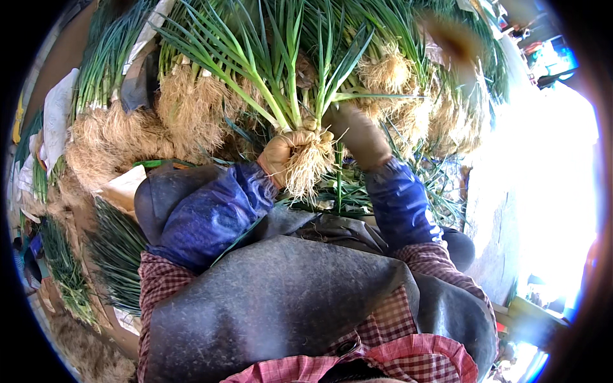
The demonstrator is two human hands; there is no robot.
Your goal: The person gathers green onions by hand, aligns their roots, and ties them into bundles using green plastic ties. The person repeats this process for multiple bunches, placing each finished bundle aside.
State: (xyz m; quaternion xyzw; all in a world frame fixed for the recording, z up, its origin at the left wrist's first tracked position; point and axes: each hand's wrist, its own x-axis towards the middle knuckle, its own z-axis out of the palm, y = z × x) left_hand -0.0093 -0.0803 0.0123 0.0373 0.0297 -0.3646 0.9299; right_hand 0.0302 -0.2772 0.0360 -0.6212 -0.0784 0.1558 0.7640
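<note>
My left hand, in a tan glove, is closed round the base of a small bunch of green onions. The bunch stands upright, with its leaves fanning upward and its pale roots hanging beside my fingers. Just right of the bunch is my gloved right hand, close to the stems. Motion blurs it, and its fingers are partly hidden behind the leaves, so I cannot make out a grip. Blue sleeve covers are on both my forearms.
Rooted bundles of green onions are heaped along the far side, and more lie at the far right. Loose green leaves lie below my hands. A dark apron covers my lap. Another pile of leaves is at the left.
</note>
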